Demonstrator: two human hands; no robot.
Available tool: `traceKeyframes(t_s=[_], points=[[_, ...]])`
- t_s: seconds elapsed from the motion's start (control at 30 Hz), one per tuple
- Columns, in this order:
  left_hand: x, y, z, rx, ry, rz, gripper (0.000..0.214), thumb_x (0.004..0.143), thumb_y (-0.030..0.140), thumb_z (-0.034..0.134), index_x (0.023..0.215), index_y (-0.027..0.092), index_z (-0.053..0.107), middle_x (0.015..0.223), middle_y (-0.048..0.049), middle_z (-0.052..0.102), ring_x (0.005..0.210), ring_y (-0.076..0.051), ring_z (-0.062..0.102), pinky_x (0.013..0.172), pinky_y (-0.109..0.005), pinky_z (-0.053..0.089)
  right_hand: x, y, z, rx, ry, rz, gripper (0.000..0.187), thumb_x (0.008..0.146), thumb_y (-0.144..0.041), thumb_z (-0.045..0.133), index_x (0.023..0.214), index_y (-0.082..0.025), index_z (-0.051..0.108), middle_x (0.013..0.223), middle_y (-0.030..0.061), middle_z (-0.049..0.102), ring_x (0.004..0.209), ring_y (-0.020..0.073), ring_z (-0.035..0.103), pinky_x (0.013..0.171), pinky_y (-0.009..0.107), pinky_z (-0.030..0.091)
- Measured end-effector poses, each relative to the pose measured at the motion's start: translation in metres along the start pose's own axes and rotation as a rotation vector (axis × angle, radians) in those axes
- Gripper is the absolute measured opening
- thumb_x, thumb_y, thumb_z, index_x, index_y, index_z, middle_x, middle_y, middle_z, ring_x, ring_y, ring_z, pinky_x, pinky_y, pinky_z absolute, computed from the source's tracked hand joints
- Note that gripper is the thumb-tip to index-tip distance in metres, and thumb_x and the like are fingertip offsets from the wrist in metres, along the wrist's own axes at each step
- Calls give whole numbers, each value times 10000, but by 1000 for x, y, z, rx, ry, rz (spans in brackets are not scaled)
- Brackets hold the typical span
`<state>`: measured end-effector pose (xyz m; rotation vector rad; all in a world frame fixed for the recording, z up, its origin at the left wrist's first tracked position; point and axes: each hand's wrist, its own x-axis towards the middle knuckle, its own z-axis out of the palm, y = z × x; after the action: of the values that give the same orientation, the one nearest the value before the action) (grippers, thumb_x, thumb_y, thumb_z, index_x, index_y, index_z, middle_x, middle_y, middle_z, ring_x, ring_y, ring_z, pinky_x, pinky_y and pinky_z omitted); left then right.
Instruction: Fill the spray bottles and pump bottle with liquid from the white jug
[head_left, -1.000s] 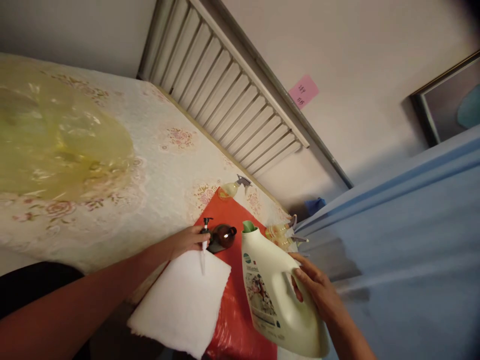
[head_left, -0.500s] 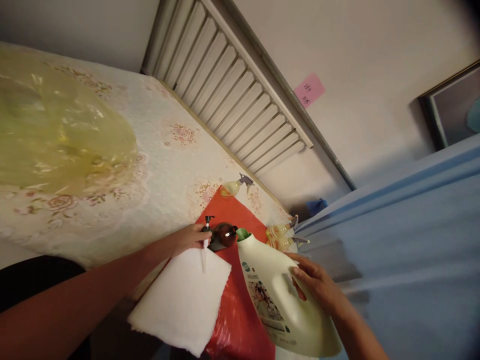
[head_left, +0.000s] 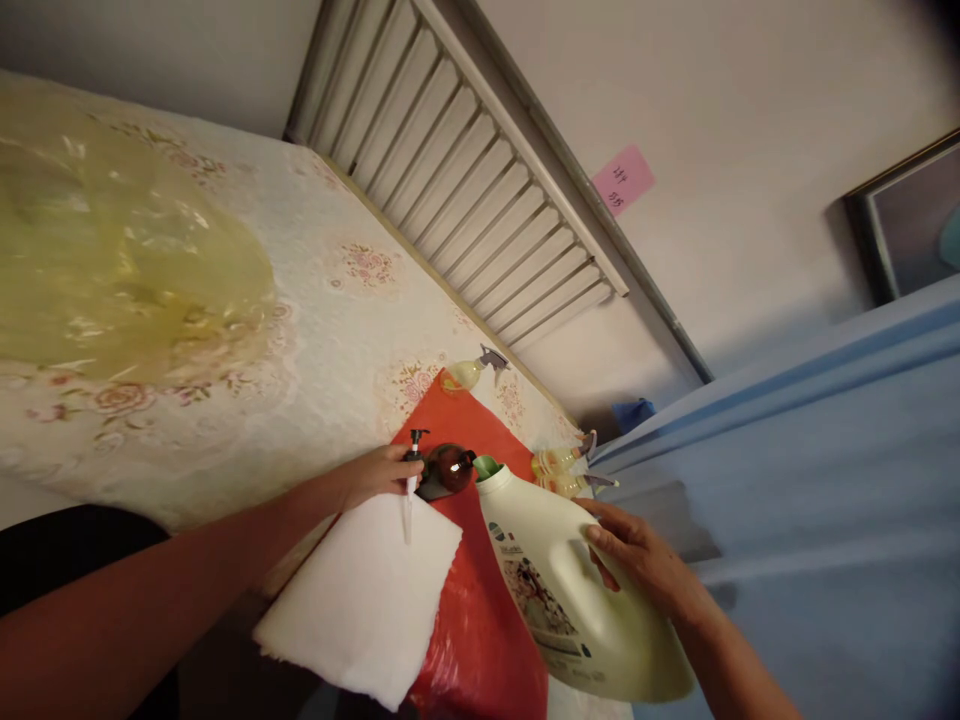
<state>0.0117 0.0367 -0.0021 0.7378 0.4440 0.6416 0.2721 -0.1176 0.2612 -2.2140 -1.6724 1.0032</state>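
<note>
- My right hand (head_left: 637,560) has its fingers wrapped around the handle of the white jug (head_left: 559,600), which is tilted with its green mouth just beside the brown bottle (head_left: 452,467).
- My left hand (head_left: 379,472) has its fingers pinching the pump head (head_left: 413,450), its tube over the white cloth (head_left: 367,600).
- All of it is on the red sheet (head_left: 480,640) at the bed's (head_left: 322,300) right-hand corner.

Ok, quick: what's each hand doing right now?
Left hand: closed on the pump dispenser, beside the brown bottle.
Right hand: closed on the handle of the tilted detergent jug.

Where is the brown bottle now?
Head view, low centre: the brown bottle stands on the red sheet, between the left hand with the pump and the mouth of the white jug in the right hand.
</note>
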Motion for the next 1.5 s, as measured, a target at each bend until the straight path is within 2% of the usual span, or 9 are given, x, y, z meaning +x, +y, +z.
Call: traceKeyframes(t_s=[0.23,0.53,0.9,1.17,1.5], points=[[-1,-1,0,12,-20,27,415,688,464,801,912,161,627,788,-9,621,769,-157,595,835,-336,479,2,-4,-3,-19,-28,-12,670,865,-604,549,1314,-107,528,554,-60,488,437,85,425,481,240,319],[1,-3,0,-7,-17,30,363,678,433,807,807,167,596,758,-6,605,749,-160,586,806,-332,478,4,-7,-9,-29,-63,-18,637,881,-583,545,1330,-131,537,583,-44,518,453,80,433,482,226,323],[-1,-1,1,-7,-4,32,403,664,442,818,884,156,635,792,-24,622,793,-182,599,859,-368,481,5,-14,-12,-64,-65,-12,613,875,-594,543,1331,-184,557,557,-50,514,445,97,430,485,240,329],[-3,1,2,10,8,30,439,679,451,810,950,151,641,834,-30,614,816,-186,598,860,-372,476,7,-21,-13,-66,-69,16,667,851,-614,553,1330,-150,540,581,-50,523,441,88,430,481,233,334],[1,-4,0,26,10,47,406,695,459,786,924,161,634,816,-21,595,793,-183,591,831,-367,476,8,-27,-15,-121,-66,22,673,835,-645,543,1320,-179,558,541,-55,503,430,107,446,486,249,342]])
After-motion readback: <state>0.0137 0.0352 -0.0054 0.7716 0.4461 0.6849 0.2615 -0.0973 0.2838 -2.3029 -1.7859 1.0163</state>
